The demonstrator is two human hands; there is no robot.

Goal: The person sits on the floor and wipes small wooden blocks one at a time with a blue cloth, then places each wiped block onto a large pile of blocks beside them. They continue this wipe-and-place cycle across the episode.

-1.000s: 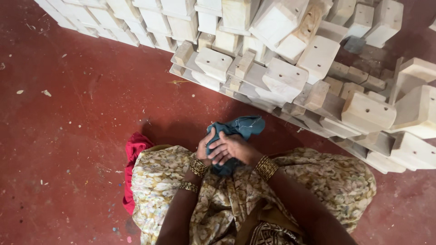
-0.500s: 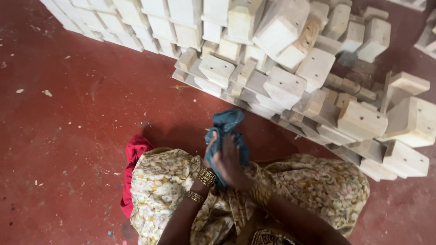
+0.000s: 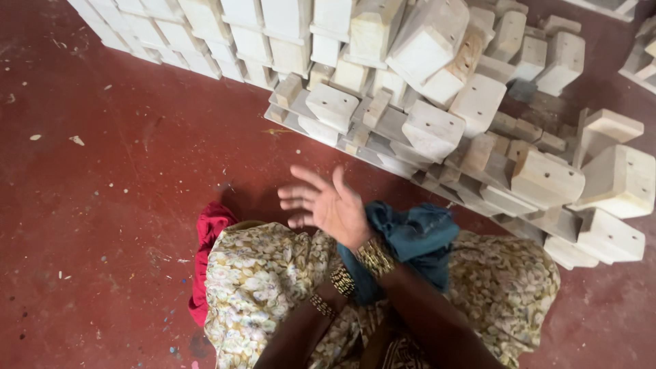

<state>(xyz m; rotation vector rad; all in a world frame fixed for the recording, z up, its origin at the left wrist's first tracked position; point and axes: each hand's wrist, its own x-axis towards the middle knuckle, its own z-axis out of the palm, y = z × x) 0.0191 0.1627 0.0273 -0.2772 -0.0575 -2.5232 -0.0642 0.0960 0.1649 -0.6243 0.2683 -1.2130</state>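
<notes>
My right hand [image 3: 329, 205] is raised over my lap, palm up, fingers spread and pointing left, holding nothing. Gold bangles circle its wrist. A bunched teal cloth [image 3: 413, 236] lies on my lap just right of that wrist, against the floral fabric [image 3: 263, 287] covering my knees. My left forearm, with bangles at the wrist [image 3: 340, 280], runs up under the right wrist into the teal cloth. The left hand itself is hidden there, so its grip does not show.
A large heap of pale wooden blocks [image 3: 437, 130] with drilled holes lies on the red floor [image 3: 116, 178] right in front of my knees and spreads to the right. Neater rows of blocks [image 3: 225, 34] stand at the back. A red cloth [image 3: 208, 236] sticks out beside my left knee.
My right hand has let go of the teal cloth and swung out to the left, opening palm up. The cloth, held up by both hands before, has dropped to the right on my lap.
</notes>
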